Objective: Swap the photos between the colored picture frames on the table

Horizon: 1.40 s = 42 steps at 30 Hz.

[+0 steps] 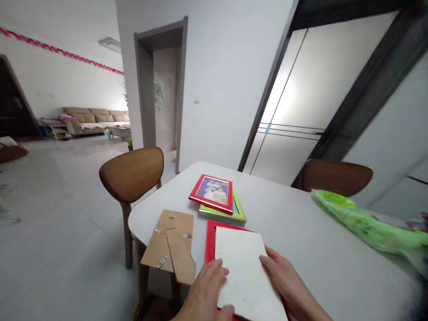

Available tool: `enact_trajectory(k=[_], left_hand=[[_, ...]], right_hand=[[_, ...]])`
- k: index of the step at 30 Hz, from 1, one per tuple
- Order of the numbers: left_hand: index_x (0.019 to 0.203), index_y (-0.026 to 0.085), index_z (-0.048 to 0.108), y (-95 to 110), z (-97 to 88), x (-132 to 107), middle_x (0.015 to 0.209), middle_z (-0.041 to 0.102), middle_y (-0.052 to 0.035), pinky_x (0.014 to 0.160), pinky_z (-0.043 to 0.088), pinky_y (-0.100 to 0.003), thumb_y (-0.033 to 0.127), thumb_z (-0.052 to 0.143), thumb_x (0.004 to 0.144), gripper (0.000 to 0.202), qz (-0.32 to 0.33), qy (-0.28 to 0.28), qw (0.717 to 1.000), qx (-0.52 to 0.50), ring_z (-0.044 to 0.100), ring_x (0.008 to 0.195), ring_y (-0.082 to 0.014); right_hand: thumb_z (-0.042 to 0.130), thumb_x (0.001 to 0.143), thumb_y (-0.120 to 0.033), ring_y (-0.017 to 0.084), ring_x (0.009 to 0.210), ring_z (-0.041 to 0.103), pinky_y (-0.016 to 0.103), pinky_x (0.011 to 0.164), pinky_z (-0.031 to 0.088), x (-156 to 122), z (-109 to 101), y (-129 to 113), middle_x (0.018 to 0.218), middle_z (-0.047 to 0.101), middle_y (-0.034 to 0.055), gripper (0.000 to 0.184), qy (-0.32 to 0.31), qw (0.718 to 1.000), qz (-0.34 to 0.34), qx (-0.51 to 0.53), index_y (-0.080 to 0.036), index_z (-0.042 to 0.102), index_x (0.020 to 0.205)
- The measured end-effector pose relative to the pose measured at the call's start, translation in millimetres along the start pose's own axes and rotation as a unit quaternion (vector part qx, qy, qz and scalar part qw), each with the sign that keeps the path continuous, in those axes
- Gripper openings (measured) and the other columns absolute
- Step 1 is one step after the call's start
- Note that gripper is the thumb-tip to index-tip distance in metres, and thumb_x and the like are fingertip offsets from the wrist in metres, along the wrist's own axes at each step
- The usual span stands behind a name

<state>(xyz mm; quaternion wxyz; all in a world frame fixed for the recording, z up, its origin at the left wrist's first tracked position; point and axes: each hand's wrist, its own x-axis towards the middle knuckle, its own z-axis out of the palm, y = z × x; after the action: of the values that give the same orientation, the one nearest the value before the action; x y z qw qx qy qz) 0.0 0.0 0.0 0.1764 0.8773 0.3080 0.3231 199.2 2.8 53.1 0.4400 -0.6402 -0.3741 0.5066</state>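
Observation:
A white rectangular sheet or board [245,272] lies over a red picture frame [210,240] at the table's near edge, slightly turned against it. My left hand [207,287] grips the board's left edge, fingertips on its face and thumb near the lower corner. On the opposite side, my right hand [282,276] holds the right edge, thumb side hidden. Most of the red frame is covered; only its left and top borders show. To the left rests a brown backing board [157,238] with metal clips and a stand flap [180,256].
Behind, a red-framed photo [214,194] is stacked on a yellow-green frame [239,209]. A green plastic bag [364,223] lies on the right of the white table [284,209]. Brown chairs stand at left [133,174] and far right [337,176].

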Motion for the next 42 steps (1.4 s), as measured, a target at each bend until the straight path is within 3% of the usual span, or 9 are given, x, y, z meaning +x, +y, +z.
enact_trajectory(k=[6,11,14,17,25,31,35,39,42], left_hand=[[0.113,0.006,0.042,13,-15.0,0,0.123,0.042,-0.0202,0.096,0.030,-0.043,0.016,0.050,0.067,0.048,-0.018,-0.097,0.995,0.013,0.034,0.117,-0.0264],[0.115,0.009,0.044,21,-20.9,13,0.127,0.039,-0.0177,0.097,0.028,-0.043,0.021,0.053,0.070,0.048,-0.089,-0.173,0.980,0.029,0.034,0.117,-0.0276],[0.118,0.010,0.042,24,-22.9,17,0.130,0.034,-0.0180,0.098,0.026,-0.043,0.030,0.057,0.071,0.054,-0.100,-0.195,0.975,0.034,0.030,0.119,-0.0281],[0.119,0.010,0.040,25,-24.4,17,0.131,0.031,-0.0188,0.098,0.024,-0.044,0.036,0.063,0.066,0.063,-0.094,-0.214,0.972,0.034,0.027,0.120,-0.0294],[0.116,0.011,0.045,22,-21.5,15,0.130,0.035,-0.0147,0.098,0.026,-0.039,0.031,0.059,0.069,0.053,-0.113,-0.171,0.978,0.035,0.031,0.118,-0.0266],[0.107,0.011,0.051,25,-20.0,21,0.122,0.046,-0.0132,0.098,0.027,-0.041,0.025,0.061,0.066,0.044,-0.104,-0.173,0.978,0.049,0.040,0.112,-0.0257],[0.110,0.010,0.049,25,-24.2,19,0.123,0.045,-0.0136,0.098,0.027,-0.040,0.020,0.059,0.065,0.047,-0.085,-0.177,0.980,0.029,0.039,0.113,-0.0251],[0.117,0.015,0.042,6,-47.4,0,0.130,0.036,-0.0113,0.099,0.024,-0.042,0.017,0.055,0.064,0.055,-0.079,-0.123,0.988,0.045,0.030,0.120,-0.0245],[0.121,0.021,0.038,-27,-72.6,-19,0.134,0.030,-0.0082,0.099,0.019,-0.048,0.017,0.055,0.061,0.062,-0.140,-0.089,0.979,0.116,0.023,0.123,-0.0263]], right_hand=[[0.035,0.069,-0.025,0.019,0.072,0.062,0.026,0.060,0.046,1,1,-5,0.084,0.067,0.0055,0.044,-0.019,0.991,-0.056,-0.119,-0.014,0.050,0.108],[0.041,0.069,-0.031,0.021,0.077,0.061,0.027,0.067,0.042,9,-8,0,0.084,0.066,0.0081,0.031,0.081,0.913,-0.147,-0.371,-0.016,0.060,0.088],[0.038,0.073,-0.034,0.021,0.079,0.060,0.027,0.068,0.040,12,-11,5,0.086,0.066,0.0092,0.032,0.102,0.879,-0.151,-0.440,-0.017,0.059,0.090],[0.035,0.075,-0.035,0.021,0.079,0.060,0.027,0.067,0.040,12,-12,9,0.088,0.065,0.0094,0.034,0.113,0.867,-0.149,-0.462,-0.017,0.058,0.093],[0.032,0.077,-0.039,0.017,0.068,0.060,0.024,0.060,0.041,6,-10,12,0.079,0.066,0.0050,0.040,0.137,0.878,-0.139,-0.437,-0.017,0.051,0.105],[0.033,0.077,-0.038,0.025,0.073,0.061,0.031,0.060,0.040,6,-2,2,0.080,0.065,0.0119,0.034,0.125,0.796,-0.099,-0.584,-0.017,0.056,0.090],[0.036,0.075,-0.040,0.028,0.073,0.060,0.035,0.058,0.040,6,-1,-1,0.082,0.065,0.0121,0.036,0.130,0.762,-0.086,-0.629,-0.018,0.053,0.098],[0.039,0.074,-0.040,0.027,0.076,0.059,0.035,0.061,0.041,6,-2,0,0.089,0.063,0.0118,0.043,0.136,0.771,-0.095,-0.615,-0.018,0.048,0.110],[0.038,0.076,-0.036,0.022,0.078,0.058,0.031,0.064,0.041,0,10,-1,0.095,0.061,0.0103,0.042,0.113,0.802,-0.153,-0.566,-0.017,0.047,0.113]])
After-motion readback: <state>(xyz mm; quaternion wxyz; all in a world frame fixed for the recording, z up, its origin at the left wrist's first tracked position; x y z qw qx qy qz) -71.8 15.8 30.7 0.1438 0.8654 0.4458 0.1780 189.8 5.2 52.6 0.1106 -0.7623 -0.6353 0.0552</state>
